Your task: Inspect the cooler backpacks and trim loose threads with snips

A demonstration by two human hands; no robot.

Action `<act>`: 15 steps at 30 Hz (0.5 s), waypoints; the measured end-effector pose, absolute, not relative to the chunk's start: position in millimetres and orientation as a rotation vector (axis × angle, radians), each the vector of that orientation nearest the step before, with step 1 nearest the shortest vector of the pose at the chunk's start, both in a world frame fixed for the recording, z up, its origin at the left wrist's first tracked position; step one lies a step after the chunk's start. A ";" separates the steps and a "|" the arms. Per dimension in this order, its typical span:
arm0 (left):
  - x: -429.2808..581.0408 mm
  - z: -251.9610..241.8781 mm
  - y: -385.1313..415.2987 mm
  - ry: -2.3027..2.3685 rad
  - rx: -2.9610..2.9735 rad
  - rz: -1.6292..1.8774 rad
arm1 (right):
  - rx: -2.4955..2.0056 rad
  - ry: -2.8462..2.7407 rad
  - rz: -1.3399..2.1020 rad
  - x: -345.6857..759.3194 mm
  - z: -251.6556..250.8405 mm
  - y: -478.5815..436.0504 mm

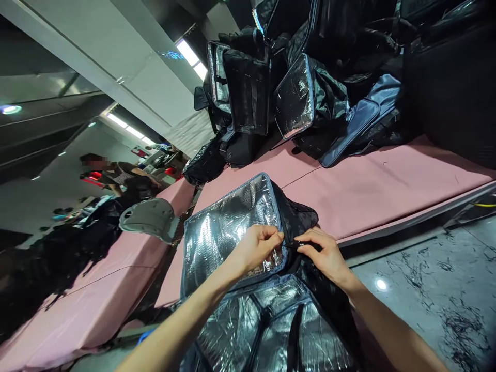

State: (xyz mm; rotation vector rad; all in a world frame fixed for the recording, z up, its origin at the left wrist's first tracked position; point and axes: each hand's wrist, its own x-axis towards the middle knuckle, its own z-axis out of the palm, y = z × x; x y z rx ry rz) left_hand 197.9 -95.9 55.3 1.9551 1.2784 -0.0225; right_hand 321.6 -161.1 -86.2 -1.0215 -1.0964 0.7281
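In front of me an insulated bag (pixel 228 227) lies open on the pink table, its silver foil lining facing up and blue piping around the lid's rim. My left hand (pixel 260 247) is closed in a pinch on the piped edge at the lid's right side. Just right of it, my right hand (pixel 322 254) pinches a small dark piece by the same edge; whether it is a zipper end or a strap I cannot tell. The bag's foil-lined main compartment (pixel 271 325) gapes below my forearms, with a black strap across it.
Several black insulated bags (pixel 248 88) are piled at the back of the pink table (pixel 372 191). A grey chair back (pixel 149 219) stands to the left. Beyond it, a person (pixel 120 173) is at another pink table with dark bags. Black thread scraps (pixel 463 328) litter the floor at right.
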 end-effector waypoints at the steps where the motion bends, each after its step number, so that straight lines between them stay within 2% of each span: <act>1: 197.4 54.2 -95.3 1.275 1.950 -0.022 | -1.036 -1.063 0.750 321.9 -86.9 -161.8; 5: 198.3 47.1 -98.2 1.283 2.038 -0.056 | -1.036 -0.895 0.905 315.1 -92.9 -163.7; 10: 201.3 35.4 -116.5 1.485 2.544 -0.198 | -0.907 -0.663 1.111 300.1 -97.2 -162.8; 15: 199.5 21.8 -125.6 1.535 2.579 -0.245 | -0.745 -0.417 1.250 300.8 -101.4 -160.0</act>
